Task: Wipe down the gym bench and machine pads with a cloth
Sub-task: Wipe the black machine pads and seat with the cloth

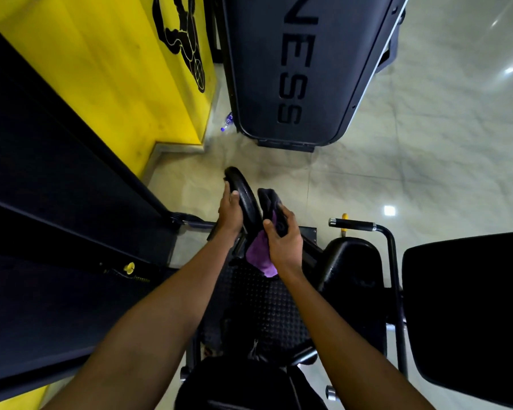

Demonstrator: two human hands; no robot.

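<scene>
A narrow black machine pad stands on edge in the middle of the view. My left hand grips its left side, thumb on the face and fingers behind. My right hand holds a purple and black cloth bunched against the pad's right side, with the purple part hanging below my palm. A black seat pad sits lower right, and a larger black back pad fills the right edge.
A black studded footplate lies beneath my arms. A dark machine cover stands ahead on the pale tiled floor. A yellow wall and a dark frame close the left. A handle juts near the seat. A plastic bottle lies on the floor.
</scene>
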